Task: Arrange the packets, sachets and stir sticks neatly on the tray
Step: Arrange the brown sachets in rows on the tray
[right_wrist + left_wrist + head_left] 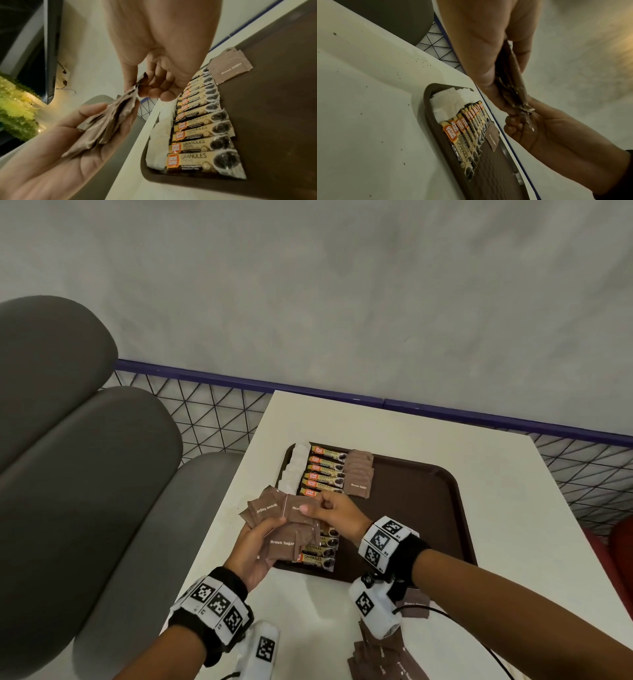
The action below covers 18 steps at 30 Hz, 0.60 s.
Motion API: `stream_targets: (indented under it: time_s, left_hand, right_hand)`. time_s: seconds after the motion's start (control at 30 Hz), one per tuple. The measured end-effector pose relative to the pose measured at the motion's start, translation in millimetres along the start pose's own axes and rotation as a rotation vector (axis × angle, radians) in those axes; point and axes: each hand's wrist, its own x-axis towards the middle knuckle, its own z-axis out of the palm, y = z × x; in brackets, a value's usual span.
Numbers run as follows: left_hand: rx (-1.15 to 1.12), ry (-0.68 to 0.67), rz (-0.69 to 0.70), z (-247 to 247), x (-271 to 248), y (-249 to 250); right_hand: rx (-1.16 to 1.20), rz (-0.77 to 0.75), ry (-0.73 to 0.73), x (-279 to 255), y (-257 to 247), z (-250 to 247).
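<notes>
While grey seat cushions (78, 440) flank the white table (428, 440), the left hand (255, 553) cradles fanned brown sugar sachets (274, 510); the right hand (334, 510) pinches one above the tray (428, 508), hiding some granule packets (323, 470). More sachets (383, 659) lie cut off below.

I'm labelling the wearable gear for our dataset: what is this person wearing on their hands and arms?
Left hand and right hand are bare, no sleeves. Each wrist wears a black band carrying white square-code tags, with a white tagged camera unit beneath; a thin black cable trails from the right one.
</notes>
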Motion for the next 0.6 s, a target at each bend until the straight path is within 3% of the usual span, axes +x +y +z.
stream_targets:
  time_s: [0.13,0.33,0.47,0.6]
  left_hand:
    - [-0.007,-0.008,-0.005,1.8,-0.4,-0.5]
    - [-0.009,0.019,0.004,-5.6,1.6,-1.5]
    - [-0.005,0.037,0.004,-11.9,4.2,-0.2]
    - [0.001,0.054,-0.005,-14.0,7.4,1.4]
  right_hand:
    - [0.129,-0.019,0.123,-2.1,1.0,-3.4]
    - [0.319,0.084,0.392,4.8,11.4,-42.3]
    - [0.117,0.156,0.585,18.1,33.5,-77.6]
    - [-0.152,0.246,0.622,29.2,47.6,-92.6]
